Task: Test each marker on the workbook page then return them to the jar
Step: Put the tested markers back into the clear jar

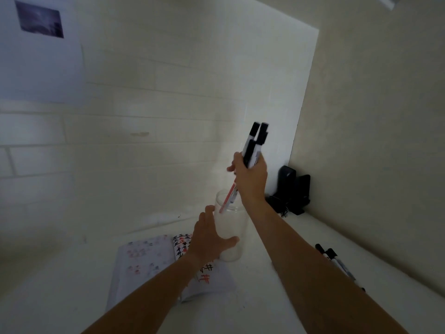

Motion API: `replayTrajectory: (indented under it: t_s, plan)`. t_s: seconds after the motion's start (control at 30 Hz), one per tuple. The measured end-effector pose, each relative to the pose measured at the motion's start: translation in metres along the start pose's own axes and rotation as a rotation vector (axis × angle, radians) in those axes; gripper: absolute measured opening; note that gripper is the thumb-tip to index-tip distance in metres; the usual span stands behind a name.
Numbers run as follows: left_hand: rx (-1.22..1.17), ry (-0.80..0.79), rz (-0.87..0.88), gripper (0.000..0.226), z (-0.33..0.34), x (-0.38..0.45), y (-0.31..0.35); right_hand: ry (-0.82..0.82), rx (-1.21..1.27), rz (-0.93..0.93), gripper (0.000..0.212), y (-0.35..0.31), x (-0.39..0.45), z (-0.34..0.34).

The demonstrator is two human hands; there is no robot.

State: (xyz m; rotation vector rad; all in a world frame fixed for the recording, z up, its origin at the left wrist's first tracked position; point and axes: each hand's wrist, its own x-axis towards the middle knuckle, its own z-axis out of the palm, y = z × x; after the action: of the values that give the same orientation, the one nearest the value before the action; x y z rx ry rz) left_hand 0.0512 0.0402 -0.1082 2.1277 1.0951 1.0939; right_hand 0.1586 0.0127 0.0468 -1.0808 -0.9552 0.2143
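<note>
Frosted translucent cylindrical jar (231,227) stands upright on the white desk surface (277,285), near the back wall. It is gripped around its side by the left hand (207,237), fingers curled round the far side, thumb across the near side. A bundle of black-capped white-barrelled markers (254,145) is held above the jar in the right hand (250,175), fingers clenched round the barrels, caps pointing up and tilted slightly right. Lower ends of the bundle, including one red-striped barrel (227,196), reach down through the jar mouth; whether they touch the bottom cannot be told. Open workbook with red and black tally-like marks (149,259) lies flat on the desk just in front of the jar, partly covered by the left forearm; right page carries the denser marks. Several more black-capped markers (337,261) lie loose on the desk on the right, well apart from the jar, beside the right forearm. Black boxy device with cable (292,189) sits in the back right corner against the wall. Sheet with a dark printed picture (39,20) is seen on the wall, upper left.
</note>
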Motion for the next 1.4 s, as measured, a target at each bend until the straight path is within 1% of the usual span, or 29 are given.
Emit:
replayTrajectory:
  t_s: [0.07, 0.1, 0.2, 0.3, 0.43, 0.57, 0.63, 0.7, 0.73, 0.83, 1.0, 1.07, 1.17, 1.23, 1.27, 1.33, 1.4]
  plan:
    - [-0.024, -0.004, 0.005, 0.098, 0.001, 0.001, -0.001, -0.110, -0.098, 0.059, 0.015, 0.018, -0.012, -0.006]
    - [-0.031, -0.011, 0.006, 0.098, 0.001, 0.001, 0.000, -0.139, -0.167, 0.051, 0.016, 0.024, -0.018, -0.009]
    - [-0.044, -0.018, 0.014, 0.095, -0.001, 0.001, 0.000, -0.159, -0.340, 0.007, 0.020, 0.030, -0.020, -0.011]
    - [-0.052, -0.028, 0.017, 0.095, -0.002, 0.002, -0.002, -0.213, -0.395, 0.055, 0.023, 0.034, -0.019, -0.016]
    - [-0.058, -0.020, 0.012, 0.100, -0.001, 0.001, -0.002, -0.225, -0.329, 0.110, 0.025, 0.038, -0.022, -0.025]
    - [-0.045, 0.004, 0.035, 0.097, 0.000, 0.000, -0.001, -0.189, -0.168, 0.071, 0.034, 0.034, -0.017, -0.023]
    - [-0.044, 0.021, 0.050, 0.096, 0.000, -0.001, 0.000, -0.192, -0.124, 0.116, 0.036, 0.033, -0.014, -0.022]
    - [-0.046, 0.025, 0.058, 0.095, 0.000, -0.002, 0.000, -0.202, -0.120, 0.202, 0.036, 0.032, -0.010, -0.021]
    - [-0.048, 0.022, 0.056, 0.096, 0.000, -0.001, -0.001, -0.200, -0.114, 0.209, 0.035, 0.031, -0.008, -0.021]
    - [-0.050, 0.023, 0.045, 0.097, 0.001, 0.000, -0.003, -0.210, -0.158, 0.140, 0.032, 0.028, -0.004, -0.018]
    - [-0.062, -0.003, 0.038, 0.093, 0.002, 0.002, -0.009, -0.269, -0.348, 0.211, 0.041, 0.044, -0.011, -0.020]
    - [-0.081, -0.010, 0.034, 0.094, 0.002, 0.003, -0.011, -0.275, -0.364, 0.257, 0.043, 0.052, -0.016, -0.026]
    - [-0.106, -0.032, 0.038, 0.092, 0.002, 0.002, -0.011, -0.318, -0.275, 0.353, 0.031, 0.055, -0.024, -0.037]
    - [-0.127, -0.036, 0.031, 0.089, 0.001, 0.002, -0.010, -0.342, -0.214, 0.388, 0.031, 0.054, -0.026, -0.042]
    - [-0.133, -0.035, 0.028, 0.089, 0.001, 0.002, -0.010, -0.345, -0.178, 0.404, 0.028, 0.052, -0.026, -0.044]
    - [-0.124, -0.036, 0.023, 0.093, 0.000, 0.002, -0.009, -0.338, -0.116, 0.425, 0.018, 0.048, -0.026, -0.046]
    - [-0.109, -0.039, 0.019, 0.096, 0.001, 0.002, -0.008, -0.346, -0.105, 0.425, 0.014, 0.048, -0.026, -0.047]
